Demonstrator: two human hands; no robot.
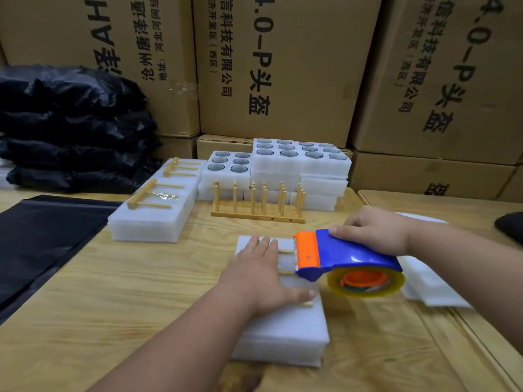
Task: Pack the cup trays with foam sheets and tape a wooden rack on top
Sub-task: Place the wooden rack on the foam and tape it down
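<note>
Printed cardboard cartons (283,66) wall off the back of your wooden table (113,292), with black bags (70,123) piled at the left and stacked foam cup trays (300,159) and an upright wooden peg rack (257,202) standing before the cartons. Nearer you lies the white foam pack (283,329), and your left hand (263,275) lies flat on it, fingers straight, pressing down a wooden rack (285,251) whose pegs poke out beside your fingers. Your right hand (373,230) grips the blue-and-orange tape dispenser (339,256), its orange edge touching the pack's top just right of your left hand.
</note>
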